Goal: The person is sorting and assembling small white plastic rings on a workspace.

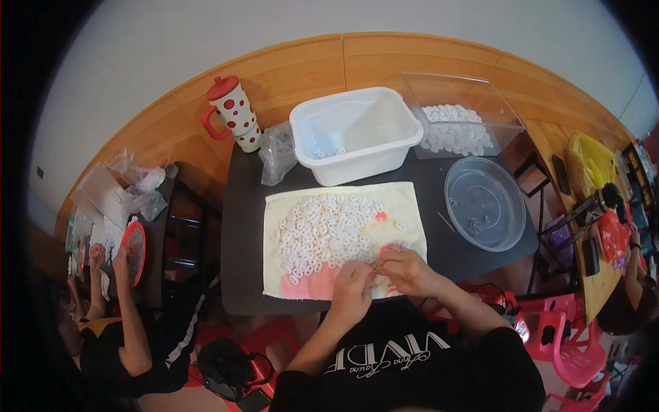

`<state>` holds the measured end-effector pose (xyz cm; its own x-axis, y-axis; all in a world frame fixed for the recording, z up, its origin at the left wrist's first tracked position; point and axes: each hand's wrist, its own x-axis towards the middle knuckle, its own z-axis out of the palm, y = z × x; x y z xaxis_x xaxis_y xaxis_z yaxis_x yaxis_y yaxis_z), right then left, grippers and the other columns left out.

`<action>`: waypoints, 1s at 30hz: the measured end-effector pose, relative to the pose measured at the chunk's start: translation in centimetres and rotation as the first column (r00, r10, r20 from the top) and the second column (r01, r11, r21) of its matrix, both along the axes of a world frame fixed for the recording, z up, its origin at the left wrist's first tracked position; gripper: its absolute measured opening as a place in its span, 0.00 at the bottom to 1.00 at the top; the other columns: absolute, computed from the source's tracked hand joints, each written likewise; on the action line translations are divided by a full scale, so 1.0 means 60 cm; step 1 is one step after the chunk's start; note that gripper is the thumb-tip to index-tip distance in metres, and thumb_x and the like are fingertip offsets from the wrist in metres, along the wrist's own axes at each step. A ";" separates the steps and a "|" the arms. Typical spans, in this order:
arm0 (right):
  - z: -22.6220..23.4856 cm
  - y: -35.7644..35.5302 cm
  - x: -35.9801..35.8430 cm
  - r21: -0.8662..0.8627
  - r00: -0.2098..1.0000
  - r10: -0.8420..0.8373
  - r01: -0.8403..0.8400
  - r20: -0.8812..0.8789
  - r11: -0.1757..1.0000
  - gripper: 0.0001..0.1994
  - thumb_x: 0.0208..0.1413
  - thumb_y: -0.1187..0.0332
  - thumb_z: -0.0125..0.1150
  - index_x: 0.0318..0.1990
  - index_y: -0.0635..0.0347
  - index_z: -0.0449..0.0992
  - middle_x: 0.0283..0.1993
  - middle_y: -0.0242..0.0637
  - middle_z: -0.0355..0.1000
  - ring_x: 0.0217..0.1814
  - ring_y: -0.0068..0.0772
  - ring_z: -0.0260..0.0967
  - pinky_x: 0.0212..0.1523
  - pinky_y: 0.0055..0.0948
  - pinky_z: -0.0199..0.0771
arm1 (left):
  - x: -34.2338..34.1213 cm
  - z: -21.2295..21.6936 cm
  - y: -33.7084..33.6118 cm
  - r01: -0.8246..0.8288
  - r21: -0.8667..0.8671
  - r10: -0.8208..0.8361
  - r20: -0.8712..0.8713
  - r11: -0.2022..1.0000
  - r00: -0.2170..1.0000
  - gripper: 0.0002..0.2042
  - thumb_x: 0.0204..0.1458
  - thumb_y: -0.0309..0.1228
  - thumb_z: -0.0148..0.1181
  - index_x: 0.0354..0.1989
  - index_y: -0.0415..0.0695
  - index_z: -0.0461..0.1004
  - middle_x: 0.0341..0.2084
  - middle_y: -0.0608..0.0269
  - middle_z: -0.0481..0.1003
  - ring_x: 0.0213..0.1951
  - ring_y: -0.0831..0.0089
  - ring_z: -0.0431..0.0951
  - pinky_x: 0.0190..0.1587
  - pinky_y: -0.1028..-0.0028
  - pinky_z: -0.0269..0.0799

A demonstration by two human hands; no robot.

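Black table across centre of frame, against wooden wall panelling along upper edge. White rectangular tub at upper centre, with a few small white pieces inside. Clear lidded box at upper right, holding more white pieces. Round clear bowl at right of centre, with a small grey cluster at its bottom. Pale yellow cloth at centre of frame, stained pink along its lower edge. Red-spotted white mug with red lid at upper left. Crumpled clear bag between mug and tub. Heap of small white rings spread over middle of cloth. Left hand and right hand at lower centre, over near edge of cloth, touching each other, fingertips drawn together and pinching something too small to make out. Second person at lower left, hands at a red-rimmed tray.
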<state>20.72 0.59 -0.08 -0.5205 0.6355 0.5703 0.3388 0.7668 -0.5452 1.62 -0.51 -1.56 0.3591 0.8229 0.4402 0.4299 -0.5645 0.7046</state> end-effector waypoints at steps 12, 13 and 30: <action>0.005 0.000 0.009 -0.332 0.988 -0.083 0.035 -0.132 0.943 0.05 0.50 0.84 0.60 0.33 0.65 0.75 0.34 0.40 0.73 0.36 0.39 0.71 0.36 0.30 0.70 | 0.007 0.003 -0.003 0.015 -0.074 -0.011 0.061 0.997 0.998 0.16 0.46 0.20 0.64 0.45 0.37 0.74 0.36 0.48 0.73 0.39 0.50 0.75 0.39 0.61 0.72; 0.006 -0.001 0.010 -0.331 0.988 -0.080 0.033 -0.131 0.943 0.05 0.50 0.84 0.60 0.33 0.65 0.75 0.34 0.40 0.73 0.36 0.39 0.71 0.36 0.30 0.70 | 0.008 0.002 -0.004 0.013 -0.074 -0.008 0.063 0.997 0.998 0.16 0.46 0.20 0.64 0.45 0.37 0.74 0.36 0.48 0.73 0.39 0.50 0.75 0.39 0.61 0.72; 0.025 -0.012 0.012 -0.801 0.889 -0.228 -0.213 -0.396 0.559 0.03 0.57 0.82 0.60 0.36 0.66 0.77 0.34 0.29 0.73 0.38 0.16 0.69 0.41 0.19 0.71 | 0.013 0.016 -0.007 0.014 0.177 -0.010 -0.023 0.984 1.000 0.18 0.43 0.20 0.67 0.45 0.34 0.74 0.33 0.50 0.74 0.33 0.53 0.76 0.35 0.62 0.73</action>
<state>21.45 -0.13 1.44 -0.3680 0.9286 -0.0468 -0.0828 -0.0829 -0.9931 2.37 -0.93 -0.60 0.3794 0.7282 0.5707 0.4369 -0.6848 0.5833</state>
